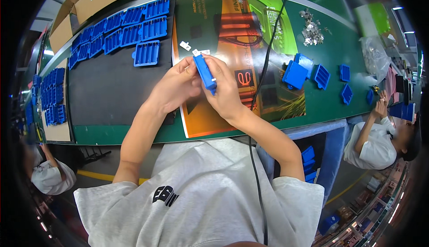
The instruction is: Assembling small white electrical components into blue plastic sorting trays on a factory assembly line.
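Note:
Over the printed mat, my right hand (225, 90) grips a narrow blue battery holder (204, 72), turned edge-on, with the thumb and fingers on either side of it. My left hand (176, 84) has its fingers bent, its thumb and forefinger closed against the holder's upper left side. At the holder's far end shows a small silvery metal tab (195, 52); whether the left fingertips touch it is hidden. Just beyond lie a loose metal contact plate (185, 46) and another metal piece (205, 51) on the mat.
Rows of blue battery holders (146, 53) stand on a black mat (116, 99) at left. Metal contacts (313, 32) are heaped at far right, near blue trays (295, 75). A black cable (267, 54) crosses the mat. Another person (373, 142) works at the right.

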Demonstrator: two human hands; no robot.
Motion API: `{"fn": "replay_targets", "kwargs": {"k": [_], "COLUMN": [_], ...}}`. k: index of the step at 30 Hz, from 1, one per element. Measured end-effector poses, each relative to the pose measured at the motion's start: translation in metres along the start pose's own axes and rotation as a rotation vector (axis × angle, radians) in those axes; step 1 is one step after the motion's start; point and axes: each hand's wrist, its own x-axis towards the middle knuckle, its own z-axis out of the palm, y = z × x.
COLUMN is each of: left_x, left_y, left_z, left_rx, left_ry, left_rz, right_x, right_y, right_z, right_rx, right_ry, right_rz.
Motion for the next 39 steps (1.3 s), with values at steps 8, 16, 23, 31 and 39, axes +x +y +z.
{"fn": "replay_targets", "kwargs": {"k": [8, 16, 23, 31, 39], "left_x": [-0.007, 0.135, 0.203, 0.213, 0.112], "left_y": [0.017, 0.118, 0.126, 0.113, 0.074], "left_z": [0.025, -0.010, -0.024, -0.025, 0.039], "left_rx": [0.222, 1.666, 2.210, 2.306, 0.706], "left_ry": [0.175, 0.396, 0.606, 0.693, 0.033], "left_rz": [0.107, 0.922, 0.887, 0.947, 0.448], "right_x": [0.004, 0.022, 0.029, 0.028, 0.031], "right_y": [0.008, 0.023, 0.030, 0.032, 0.034], "right_z": [-0.006, -0.036, -0.044, -0.041, -0.049], "right_rx": [0.133, 0.842, 0.998, 0.972, 1.146], "right_ry": [0.059, 0.256, 0.312, 0.316, 0.317], "right_rz": [0.201, 0.800, 0.711, 0.761, 0.752]}}
